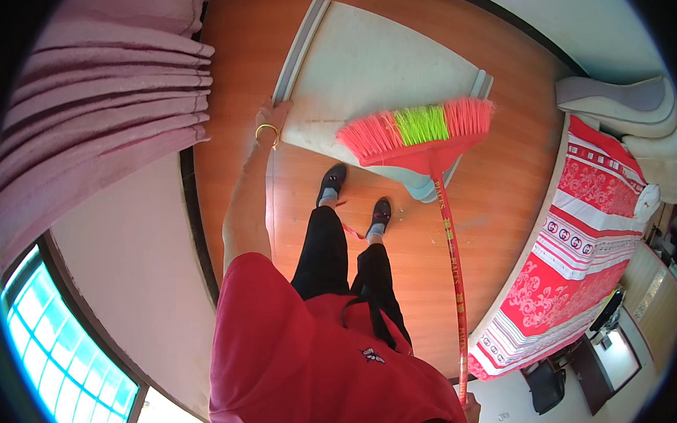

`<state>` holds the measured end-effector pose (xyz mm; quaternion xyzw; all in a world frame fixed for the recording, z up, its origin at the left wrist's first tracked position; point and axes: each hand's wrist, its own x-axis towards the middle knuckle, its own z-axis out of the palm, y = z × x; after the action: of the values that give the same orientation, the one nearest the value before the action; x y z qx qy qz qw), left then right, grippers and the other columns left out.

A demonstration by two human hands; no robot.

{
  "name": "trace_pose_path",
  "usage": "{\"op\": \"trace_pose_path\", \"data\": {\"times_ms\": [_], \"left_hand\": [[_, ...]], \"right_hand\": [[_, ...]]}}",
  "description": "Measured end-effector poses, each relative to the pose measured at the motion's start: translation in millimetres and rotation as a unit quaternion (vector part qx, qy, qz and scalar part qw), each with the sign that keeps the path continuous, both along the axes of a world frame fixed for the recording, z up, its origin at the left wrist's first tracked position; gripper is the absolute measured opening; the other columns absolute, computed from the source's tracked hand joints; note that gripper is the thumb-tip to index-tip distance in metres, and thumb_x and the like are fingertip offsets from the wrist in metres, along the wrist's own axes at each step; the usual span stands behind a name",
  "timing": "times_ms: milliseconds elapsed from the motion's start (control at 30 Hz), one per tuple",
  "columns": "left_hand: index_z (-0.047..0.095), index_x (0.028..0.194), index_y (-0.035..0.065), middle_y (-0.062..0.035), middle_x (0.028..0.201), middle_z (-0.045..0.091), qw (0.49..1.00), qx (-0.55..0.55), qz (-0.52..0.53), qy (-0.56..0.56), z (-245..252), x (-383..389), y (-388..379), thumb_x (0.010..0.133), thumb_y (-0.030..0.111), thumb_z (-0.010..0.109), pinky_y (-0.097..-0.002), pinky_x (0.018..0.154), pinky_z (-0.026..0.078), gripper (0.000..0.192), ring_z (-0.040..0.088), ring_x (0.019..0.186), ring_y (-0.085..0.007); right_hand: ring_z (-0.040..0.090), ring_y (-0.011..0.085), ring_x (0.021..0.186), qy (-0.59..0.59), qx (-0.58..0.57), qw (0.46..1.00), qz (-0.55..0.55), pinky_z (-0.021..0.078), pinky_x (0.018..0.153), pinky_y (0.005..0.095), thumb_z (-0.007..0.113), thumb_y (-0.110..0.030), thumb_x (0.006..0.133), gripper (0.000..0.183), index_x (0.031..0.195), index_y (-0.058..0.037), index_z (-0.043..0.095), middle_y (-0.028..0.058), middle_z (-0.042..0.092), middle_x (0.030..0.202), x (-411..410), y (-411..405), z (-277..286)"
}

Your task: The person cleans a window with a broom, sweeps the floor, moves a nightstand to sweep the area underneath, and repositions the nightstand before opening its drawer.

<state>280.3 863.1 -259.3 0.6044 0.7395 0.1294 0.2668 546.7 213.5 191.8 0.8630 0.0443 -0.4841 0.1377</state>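
Observation:
My left hand (pixel 272 116), with a gold-coloured bangle at the wrist, grips the near left corner of a white furniture piece (pixel 361 59). Its thumb lies over the top surface; the other fingers are partly hidden. Grey strips run along both sides of the piece, and a pale curved part shows at its near right corner. At the bottom edge of the view, my right hand (pixel 472 412) is closed around the end of a red broom handle (pixel 455 263). The broom head (pixel 419 133) points away from me, its pink and lime-green bristles in front of the white piece.
A bed with a red and white patterned cover (pixel 574 248) stands along the right. Pink curtains (pixel 116 102) hang at the left, above a window (pixel 69 344). A red strip (pixel 353 231) and small debris lie on the wood-look floor (pixel 418 264) by my shoes. A dark chair (pixel 546 386) stands lower right.

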Motion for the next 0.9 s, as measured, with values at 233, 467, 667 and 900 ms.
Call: {"op": "trace_pose_path", "data": {"times_ms": [233, 467, 667, 900], "left_hand": [[0.063, 0.082, -0.0001, -0.0231, 0.083, 0.061, 0.994, -0.099, -0.034, 0.01, 18.1, 10.1, 23.3, 0.055, 0.028, 0.061, -0.0406, 0.074, 0.047, 0.04, 0.059, 0.082, -0.0363], [0.064, 0.081, 0.0018, -0.0209, 0.085, 0.061, 0.967, -0.091, -0.147, 0.189, 33.3, 11.0, 31.8, 0.055, 0.023, 0.061, -0.0393, 0.074, 0.048, 0.033, 0.06, 0.082, -0.035], [0.062, 0.086, 0.0022, -0.0218, 0.086, 0.061, 0.959, -0.095, -0.163, 0.212, 24.4, 13.1, 34.5, 0.055, 0.021, 0.062, -0.0415, 0.075, 0.047, 0.036, 0.059, 0.084, -0.0367], [0.043, 0.114, 0.0019, -0.0231, 0.102, 0.056, 0.99, -0.07, -0.107, 0.066, 5.4, -3.5, 6.2, 0.064, 0.029, 0.062, -0.0413, 0.082, 0.044, 0.061, 0.054, 0.095, -0.0371]], "right_hand": [[0.036, 0.0047, 0.046, -0.073, 0.159, 0.932, -0.317, 0.0291, 0.042, 0.0224, 0.067, 0.001, 0.06, 0.024, 0.053, -0.0058, 0.046, -0.0057, 0.04, 0.049, -51.8, 18.1, -59.5], [0.037, 0.0047, 0.045, -0.113, 0.15, 0.946, -0.265, 0.0291, 0.042, 0.0224, 0.066, -0.002, 0.063, 0.022, 0.054, -0.0058, 0.046, -0.0045, 0.039, 0.047, -57.0, -15.8, -119.9], [0.037, 0.0052, 0.041, -0.147, 0.114, 0.945, -0.268, 0.0287, 0.04, 0.0224, 0.064, -0.006, 0.067, 0.021, 0.056, -0.0063, 0.046, -0.0023, 0.039, 0.043, -53.0, 0.3, -113.3], [0.034, 0.0087, 0.028, -0.06, 0.29, 0.882, -0.367, 0.0249, 0.028, 0.022, 0.06, -0.009, 0.074, 0.023, 0.058, -0.0088, 0.042, -0.0013, 0.037, 0.039, 32.9, 97.3, -202.9]]}}
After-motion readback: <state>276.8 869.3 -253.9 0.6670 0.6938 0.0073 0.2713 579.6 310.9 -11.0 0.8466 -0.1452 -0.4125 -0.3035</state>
